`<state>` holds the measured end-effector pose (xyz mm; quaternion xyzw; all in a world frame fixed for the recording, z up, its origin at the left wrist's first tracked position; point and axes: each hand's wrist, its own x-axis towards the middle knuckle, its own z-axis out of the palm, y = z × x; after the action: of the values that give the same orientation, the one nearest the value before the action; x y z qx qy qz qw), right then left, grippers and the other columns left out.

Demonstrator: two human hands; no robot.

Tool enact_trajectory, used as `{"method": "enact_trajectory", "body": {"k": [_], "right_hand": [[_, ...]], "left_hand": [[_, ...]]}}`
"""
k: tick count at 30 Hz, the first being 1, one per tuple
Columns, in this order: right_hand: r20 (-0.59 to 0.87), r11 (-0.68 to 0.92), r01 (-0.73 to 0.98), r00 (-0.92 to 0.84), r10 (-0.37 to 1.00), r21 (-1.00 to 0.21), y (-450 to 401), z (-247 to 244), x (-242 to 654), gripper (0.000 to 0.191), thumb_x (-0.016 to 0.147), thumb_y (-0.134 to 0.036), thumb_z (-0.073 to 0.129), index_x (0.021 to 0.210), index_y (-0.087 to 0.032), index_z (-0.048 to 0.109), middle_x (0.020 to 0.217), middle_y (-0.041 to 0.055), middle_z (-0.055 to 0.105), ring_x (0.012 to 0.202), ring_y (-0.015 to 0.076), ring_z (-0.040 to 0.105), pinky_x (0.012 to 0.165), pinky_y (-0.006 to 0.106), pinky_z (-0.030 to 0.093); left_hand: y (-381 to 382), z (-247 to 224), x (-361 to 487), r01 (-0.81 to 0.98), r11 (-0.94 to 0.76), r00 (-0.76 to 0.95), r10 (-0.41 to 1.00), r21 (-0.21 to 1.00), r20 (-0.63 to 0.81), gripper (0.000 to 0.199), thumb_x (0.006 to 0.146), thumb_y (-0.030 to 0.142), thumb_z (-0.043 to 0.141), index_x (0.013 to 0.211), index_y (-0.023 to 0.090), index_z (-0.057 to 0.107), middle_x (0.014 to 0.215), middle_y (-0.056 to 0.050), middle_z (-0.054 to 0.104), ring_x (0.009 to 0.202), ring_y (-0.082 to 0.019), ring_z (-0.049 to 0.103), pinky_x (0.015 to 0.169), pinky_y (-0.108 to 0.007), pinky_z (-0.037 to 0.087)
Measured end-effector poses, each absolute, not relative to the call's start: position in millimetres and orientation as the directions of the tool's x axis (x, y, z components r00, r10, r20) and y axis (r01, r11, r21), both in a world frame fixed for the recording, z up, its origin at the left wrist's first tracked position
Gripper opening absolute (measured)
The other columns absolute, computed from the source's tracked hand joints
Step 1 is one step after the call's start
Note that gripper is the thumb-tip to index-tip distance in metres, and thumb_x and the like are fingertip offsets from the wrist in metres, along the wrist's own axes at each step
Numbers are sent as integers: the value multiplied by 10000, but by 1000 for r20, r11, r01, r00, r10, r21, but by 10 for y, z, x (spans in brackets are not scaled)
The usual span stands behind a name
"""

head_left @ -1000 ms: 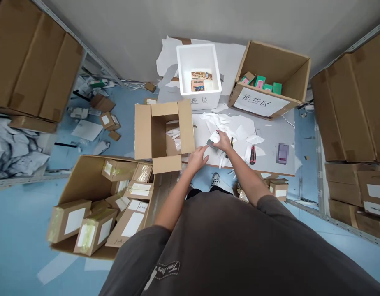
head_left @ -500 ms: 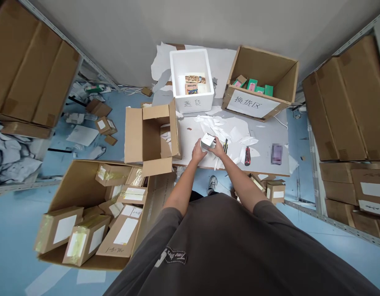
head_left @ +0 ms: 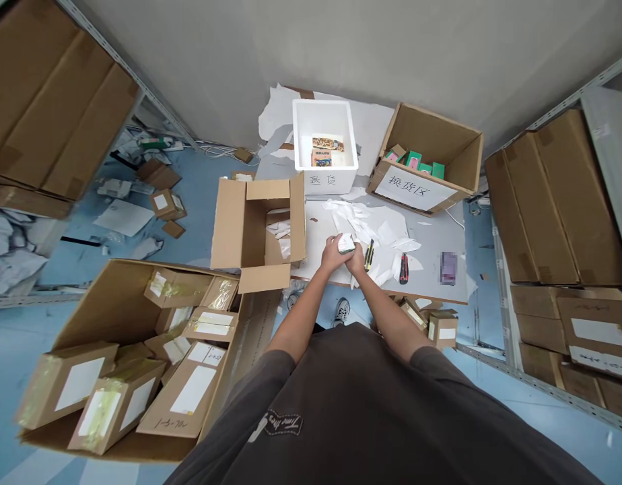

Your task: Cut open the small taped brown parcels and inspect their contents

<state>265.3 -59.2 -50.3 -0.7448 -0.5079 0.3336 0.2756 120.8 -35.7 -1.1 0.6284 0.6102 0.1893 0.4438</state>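
Two bare hands, one small white box (head_left: 346, 242) between them, raised at the near side of the counter (head_left: 315, 232); the open carton (head_left: 226, 225) served as landmark. The box lay to the carton's right, a bare strip of counter between, not touching it. Left hand (head_left: 332, 254) was the nearer to the carton, on the box's carton-facing side; its fingers (head_left: 335, 244) were bent round that side, pinching the box. Right hand (head_left: 357, 259) sat on the side away from the carton, against the box's near corner; its fingers were partly hidden, and I could not tell how far they wrapped or whether they gripped. Both hands touched the box, so neither was clearly nearer to it. White top face was turned up, slightly tilted, with a darker edge toward the wearer. Long axis: could not tell, sides mostly covered. Farther right of the carton, just beside the right hand, lay a yellow-and-black cutter (head_left: 369, 256), then a red-and-black cutter (head_left: 404, 268), both roughly upright in view, neither held. Torn white paper (head_left: 349, 211) lay right of the carton, beyond the hands. White foam bin (head_left: 324, 182) stood beyond the carton and to its right.
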Motion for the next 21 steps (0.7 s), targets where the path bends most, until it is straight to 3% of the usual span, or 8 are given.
{"method": "enact_trajectory", "body": {"k": [4,7,10,13,17,21], "right_hand": [[-299,-314,515,115,947,-797,-847,-518,2642,689,790,-418,730,1420,-222,532,1242,123,729,1052,303,748,991,477,610],[-298,-311,502,109,948,-807,-923,-508,2784,797,745,-459,800,1464,-240,535,1321,135,704,1042,308,749,982,504,617],[-256,-277,480,110,960,-833,-831,-509,2892,971,698,-452,848,1574,-242,486,1503,172,621,1201,349,714,1047,525,593],[-224,-189,453,-25,974,-871,-635,-543,2902,1056,679,-420,866,1636,-233,461,1635,167,532,1389,386,621,1164,542,523],[-192,-123,418,-128,973,-900,-439,-636,2894,987,708,-396,853,1614,-209,507,1623,161,556,1433,374,588,1222,522,473],[-156,-87,444,-121,980,-892,-420,-733,2941,844,711,-381,862,1494,-215,591,1498,161,643,1342,358,633,1195,527,492]], "left_hand": [[-138,62,1206,699,-16,287,922,715,-260,875,843,344,862,1641,212,528,1706,-164,465,1506,-376,550,1265,-452,453],[5,51,1126,662,-190,466,862,725,-199,905,836,225,820,1674,237,477,1673,-125,541,1513,-336,542,1271,-441,445],[28,49,1069,641,-300,551,821,706,-151,964,785,193,857,1670,242,478,1650,-126,566,1505,-353,538,1261,-465,457],[-43,88,1043,731,-272,439,890,626,-126,807,802,198,863,1561,202,591,1543,-167,610,1423,-370,584,1200,-476,508],[-134,132,987,744,-305,476,866,594,-152,653,861,145,791,1494,204,645,1459,-146,659,1343,-335,653,1135,-424,556],[-179,94,913,708,-362,556,815,606,-163,629,922,131,750,1533,215,631,1594,-141,618,1513,-329,567,1221,-426,508]]}}
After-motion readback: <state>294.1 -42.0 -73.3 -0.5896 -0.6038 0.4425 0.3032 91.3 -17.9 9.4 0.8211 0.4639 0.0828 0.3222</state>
